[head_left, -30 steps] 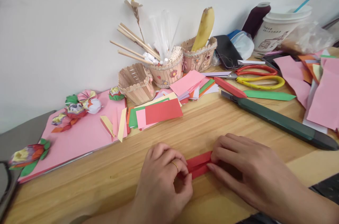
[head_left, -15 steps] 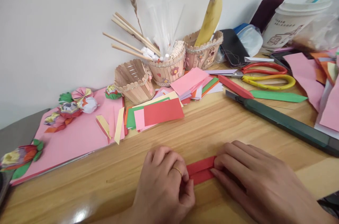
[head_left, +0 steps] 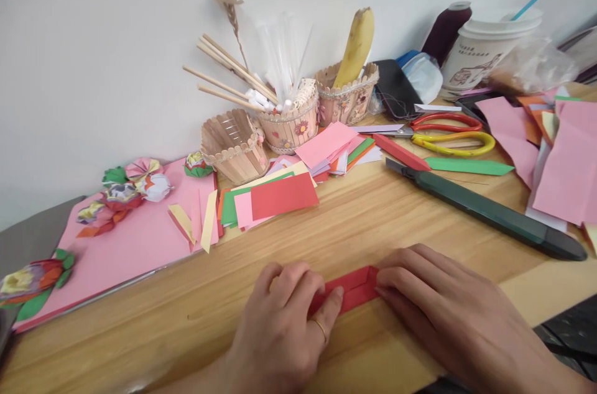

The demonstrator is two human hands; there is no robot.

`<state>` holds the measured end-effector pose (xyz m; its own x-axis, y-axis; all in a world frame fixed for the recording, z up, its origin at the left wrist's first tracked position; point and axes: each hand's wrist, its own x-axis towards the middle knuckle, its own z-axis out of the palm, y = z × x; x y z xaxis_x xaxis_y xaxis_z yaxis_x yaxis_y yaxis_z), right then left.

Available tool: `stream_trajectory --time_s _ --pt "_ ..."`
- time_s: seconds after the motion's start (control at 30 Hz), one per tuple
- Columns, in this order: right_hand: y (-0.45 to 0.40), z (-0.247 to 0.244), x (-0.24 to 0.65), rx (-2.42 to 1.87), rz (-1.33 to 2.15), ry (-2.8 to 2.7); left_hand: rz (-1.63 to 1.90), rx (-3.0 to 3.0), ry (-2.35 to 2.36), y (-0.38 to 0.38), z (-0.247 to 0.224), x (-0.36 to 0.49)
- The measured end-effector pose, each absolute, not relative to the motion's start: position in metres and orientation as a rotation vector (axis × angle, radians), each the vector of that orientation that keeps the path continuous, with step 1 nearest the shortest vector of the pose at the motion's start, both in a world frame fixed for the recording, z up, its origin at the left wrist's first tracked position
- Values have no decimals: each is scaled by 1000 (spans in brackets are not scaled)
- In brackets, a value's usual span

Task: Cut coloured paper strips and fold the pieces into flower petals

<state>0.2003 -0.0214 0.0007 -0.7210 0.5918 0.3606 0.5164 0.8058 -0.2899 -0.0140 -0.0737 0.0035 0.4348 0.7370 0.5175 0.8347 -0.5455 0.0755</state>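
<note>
A folded red paper strip [head_left: 357, 290] lies flat on the wooden table between my hands, with a crease along its length and a slanted fold near its right end. My left hand [head_left: 289, 313] grips the strip's left end, its index finger or thumb pressed on top. At the right end, the bent fingers of my right hand [head_left: 429, 301] hold the strip; its tip is hidden under them. Behind the hands sits a stack of cut papers with a red rectangle [head_left: 285, 196] on top.
A green cutter [head_left: 480, 204] and scissors [head_left: 452, 142] lie at the right, near loose pink paper [head_left: 569, 164]. Small wooden baskets [head_left: 236, 148] stand by the wall. Folded paper flowers [head_left: 156, 187] rest on a pink sheet [head_left: 125, 257] at the left.
The left thumb has moved onto the top of the red strip. A slanted fold now shows near the strip's right end. The view has shifted slightly, showing more of the right side.
</note>
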Motion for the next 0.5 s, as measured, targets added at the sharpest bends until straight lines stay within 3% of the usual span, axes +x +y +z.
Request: stream_trajectory --time_s 0.17,0.5 --pt "-37 0 199 -466 -57 -2707 -792 -2492 -1315 -74 1 -13" --pt "-53 -5 198 -556 -317 -2787 -520 -2453 -1061 -95 -1 -17"
